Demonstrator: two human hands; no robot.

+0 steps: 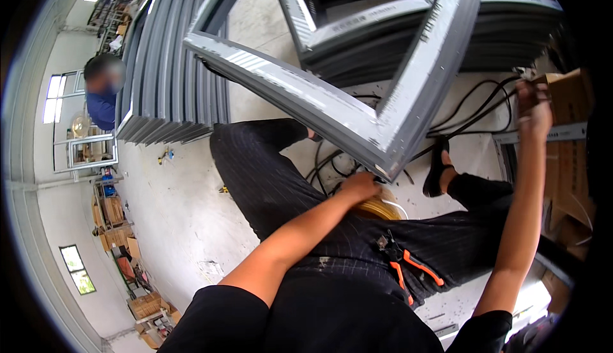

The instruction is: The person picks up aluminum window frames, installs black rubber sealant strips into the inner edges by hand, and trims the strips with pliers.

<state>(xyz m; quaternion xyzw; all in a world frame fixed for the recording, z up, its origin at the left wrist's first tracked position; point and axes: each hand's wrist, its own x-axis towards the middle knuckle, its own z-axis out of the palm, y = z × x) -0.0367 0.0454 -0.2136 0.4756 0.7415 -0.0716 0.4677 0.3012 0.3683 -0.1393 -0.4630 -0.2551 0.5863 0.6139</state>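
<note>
The left hand (361,188) curls under the mitred corner of a grey, angular frame (297,87) with glossy, printed film; its fingertips are hidden, so their grip cannot be told. The right hand (535,112) has bent fingers, blurred and dark, beside a brown cardboard box (568,101); whether they hold anything is unclear. The frame slants above the knees, its top cut off. Below lies a partly covered yellow coil (380,211); orange-handled metal pliers (421,266) rest on pinstriped black trousers (268,168).
</note>
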